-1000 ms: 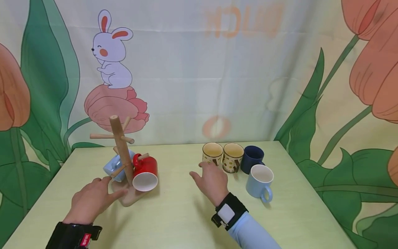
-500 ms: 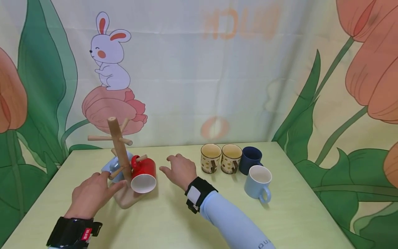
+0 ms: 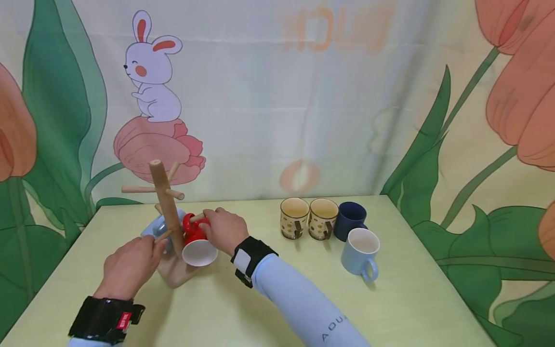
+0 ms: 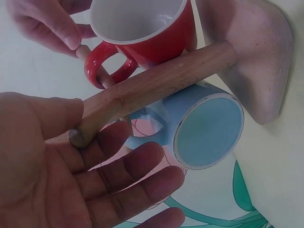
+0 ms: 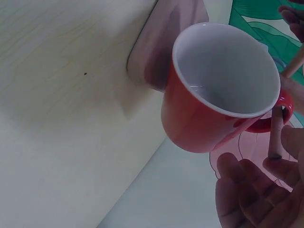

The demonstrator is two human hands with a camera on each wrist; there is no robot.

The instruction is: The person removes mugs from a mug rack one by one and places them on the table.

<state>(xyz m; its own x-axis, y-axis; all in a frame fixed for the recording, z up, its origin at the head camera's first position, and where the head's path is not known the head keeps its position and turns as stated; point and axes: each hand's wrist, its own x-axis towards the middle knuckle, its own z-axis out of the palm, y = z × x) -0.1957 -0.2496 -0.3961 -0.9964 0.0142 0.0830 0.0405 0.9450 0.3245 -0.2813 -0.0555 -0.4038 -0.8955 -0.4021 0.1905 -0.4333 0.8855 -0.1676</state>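
A wooden mug tree (image 3: 170,217) stands at the left of the table. My left hand (image 3: 132,265) pinches one of its lower pegs (image 4: 102,118) between thumb and index finger, the other fingers spread loosely. The thumb and index finger of my right hand (image 3: 227,230) pinch the tip of another lower peg (image 5: 275,135). On that peg a red mug (image 5: 190,126) with a white inside hangs by its handle, mouth tilted toward me. Behind the post, a light blue mug (image 4: 209,130) hangs tilted, partly hidden in the head view.
Two cream spotted mugs (image 3: 295,219) stand upright toward the back right, beside a dark blue mug (image 3: 349,221). In front of them is a light blue mug (image 3: 357,253). A printed curtain (image 3: 243,120) rises behind the table (image 3: 277,308).
My right hand has moved left from near the spotted mugs to the peg with the red mug. My left hand has stayed at its peg, fingers drawn in closer.
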